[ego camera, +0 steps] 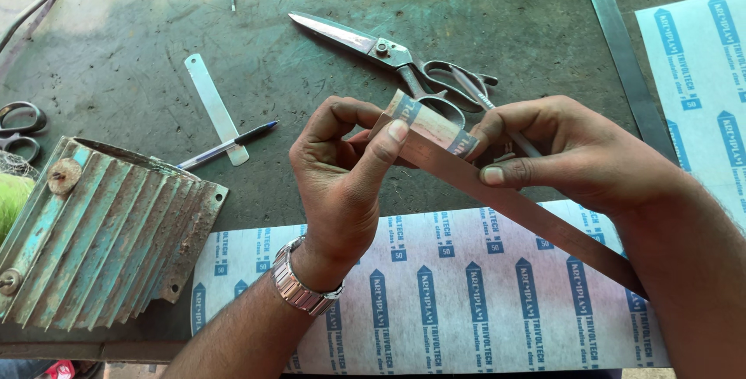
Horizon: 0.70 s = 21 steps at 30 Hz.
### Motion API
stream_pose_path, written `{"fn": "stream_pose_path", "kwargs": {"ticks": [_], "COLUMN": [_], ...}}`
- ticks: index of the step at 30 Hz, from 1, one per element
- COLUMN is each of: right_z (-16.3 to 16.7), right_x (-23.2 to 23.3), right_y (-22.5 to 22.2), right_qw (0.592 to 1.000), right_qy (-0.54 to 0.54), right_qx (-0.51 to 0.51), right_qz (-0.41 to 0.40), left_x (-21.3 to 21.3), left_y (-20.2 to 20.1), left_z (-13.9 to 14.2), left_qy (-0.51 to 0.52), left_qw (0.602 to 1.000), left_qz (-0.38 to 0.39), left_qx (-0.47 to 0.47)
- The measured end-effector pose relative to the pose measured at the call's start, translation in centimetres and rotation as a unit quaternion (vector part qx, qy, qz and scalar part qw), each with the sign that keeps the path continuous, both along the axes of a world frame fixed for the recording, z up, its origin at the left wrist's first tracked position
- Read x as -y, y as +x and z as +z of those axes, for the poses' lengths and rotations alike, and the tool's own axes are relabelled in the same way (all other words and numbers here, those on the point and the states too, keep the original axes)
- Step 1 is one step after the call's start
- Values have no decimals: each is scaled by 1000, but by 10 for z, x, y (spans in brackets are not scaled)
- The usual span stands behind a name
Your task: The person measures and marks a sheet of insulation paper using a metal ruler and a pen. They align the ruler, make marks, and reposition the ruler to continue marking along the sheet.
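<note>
- The big scissors (388, 57) at the top middle of the workbench (116, 76) serve as the landmark here.
- Far left of the big scissors, at the bench edge, lie the handles of a smaller pair of scissors (19, 126), within reach but out of the way.
- Below and left of the big scissors sits a ribbed, teal-painted metal housing (101, 235), rusty and worn, seemingly pushed aside so the middle stays free.
- Between that housing and the big scissors lie a short metal strip (216, 107) and a blue pen (229, 146), the pen crossing the strip's lower end.
- Just below the big scissors, the left hand (338, 185), with a metal watch (299, 282) on its wrist, pinches a small folded piece of paper (431, 123). Its thumb presses the paper against a long flat ruler (528, 212), apparently to crease it along the straight edge.
- The paper sits at the ruler's upper end, touching it, right in front of the scissor handles.
- Right of that, the right hand (559, 154) grips the ruler and the paper's other end between thumb and fingers, probably steadying the ruler, which slants down to the right.
- Under both hands, well below the big scissors, lies a wide printed sheet (466, 293).
- Right of the big scissors lie a second long steel ruler (625, 60) and another printed sheet (699, 76).
</note>
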State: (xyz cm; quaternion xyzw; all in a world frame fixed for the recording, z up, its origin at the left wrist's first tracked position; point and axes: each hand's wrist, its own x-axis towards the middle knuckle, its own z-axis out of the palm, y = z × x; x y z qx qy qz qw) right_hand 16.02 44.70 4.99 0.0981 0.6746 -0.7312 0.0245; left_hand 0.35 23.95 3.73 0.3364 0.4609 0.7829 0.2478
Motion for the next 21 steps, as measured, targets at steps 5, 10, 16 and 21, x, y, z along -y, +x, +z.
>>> {"fn": "stream_pose_path", "kwargs": {"ticks": [5, 10, 16, 21], "right_z": [-2, -2, 1, 0], "right_x": [-1, -1, 0, -2], "right_y": [1, 0, 1, 0], "right_qw": [1000, 1000, 1000, 1000], "right_qy": [-20, -11, 4, 6], "right_qx": [1, 14, 11, 17], "right_qz": [9, 15, 13, 11], "left_x": [1, 3, 2, 2], "left_y": [1, 2, 1, 1], "left_z": [0, -1, 1, 2], "left_qy": [1, -10, -7, -12], "left_qw": [1000, 1000, 1000, 1000], "left_qz": [3, 11, 9, 5], "left_qx": [-12, -16, -18, -19]}}
